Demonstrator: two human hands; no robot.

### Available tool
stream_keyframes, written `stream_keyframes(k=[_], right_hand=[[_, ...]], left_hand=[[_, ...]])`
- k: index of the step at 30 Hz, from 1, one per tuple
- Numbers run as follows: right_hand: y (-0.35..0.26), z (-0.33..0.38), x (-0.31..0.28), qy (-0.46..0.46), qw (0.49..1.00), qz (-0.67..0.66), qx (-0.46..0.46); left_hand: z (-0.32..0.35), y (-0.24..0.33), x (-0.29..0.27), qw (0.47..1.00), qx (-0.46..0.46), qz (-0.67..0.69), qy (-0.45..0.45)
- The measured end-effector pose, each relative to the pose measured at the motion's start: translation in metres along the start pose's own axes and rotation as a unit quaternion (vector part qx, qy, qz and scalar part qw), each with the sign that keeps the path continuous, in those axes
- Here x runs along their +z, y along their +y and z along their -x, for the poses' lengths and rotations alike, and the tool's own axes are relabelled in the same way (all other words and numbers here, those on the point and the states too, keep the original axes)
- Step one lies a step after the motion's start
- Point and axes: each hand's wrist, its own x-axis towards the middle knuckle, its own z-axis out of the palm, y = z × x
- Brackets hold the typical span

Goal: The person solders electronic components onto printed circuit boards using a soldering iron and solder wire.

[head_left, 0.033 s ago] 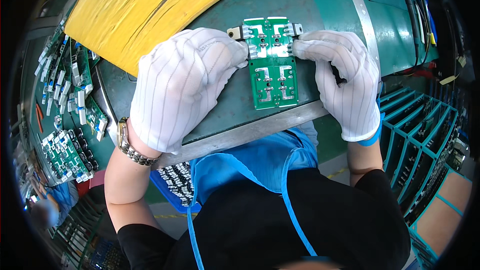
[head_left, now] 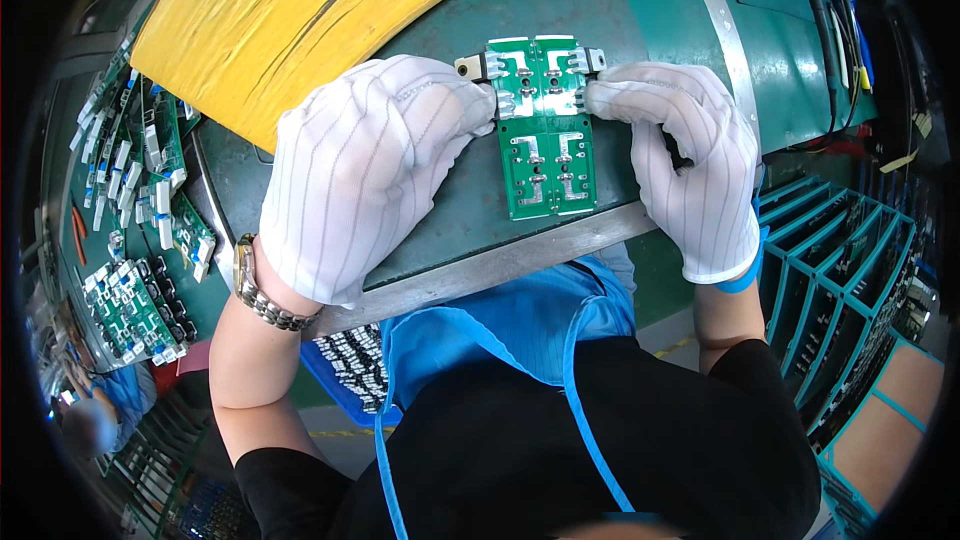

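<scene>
A green circuit board [head_left: 547,165] with silvery solder tracks is between my two hands, above the green table near its metal front edge. Black-and-white parts with metal tabs stick out from its upper left and right sides. My left hand [head_left: 375,155], in a white striped glove, pinches the board's left side at one of these parts. On the right side, my right hand [head_left: 690,145], gloved the same way, pinches the opposite part. The fingertips partly cover what they grip, and the underside of the board is hidden.
A thick yellow slab [head_left: 290,15] lies at the back left. Many circuit boards [head_left: 135,310] are heaped at the far left. Below the table edge sits a blue bin [head_left: 335,380] of small parts. Teal racks [head_left: 835,250] stand at the right; another person is at the lower left.
</scene>
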Motion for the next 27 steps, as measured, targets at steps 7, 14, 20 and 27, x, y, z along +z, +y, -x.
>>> stream_keyframes(k=[7, 14, 20, 27], right_hand=[[0.002, 0.000, 0.000, -0.002, 1.000, 0.005, 0.000], [-0.001, -0.002, -0.003, 0.016, 1.000, 0.000, -0.002], [0.005, -0.008, -0.008, 0.074, 0.982, -0.081, 0.151], [0.051, -0.050, 0.003, 0.061, 0.972, 0.209, 0.086]], left_hand=[[-0.001, -0.001, 0.000, 1.000, 0.001, 0.004, -0.003], [-0.004, -0.001, -0.004, 0.999, 0.013, -0.031, 0.002], [-0.007, 0.003, -0.014, 1.000, -0.003, -0.018, -0.020], [-0.025, 0.010, -0.010, 0.993, 0.016, 0.046, 0.107]])
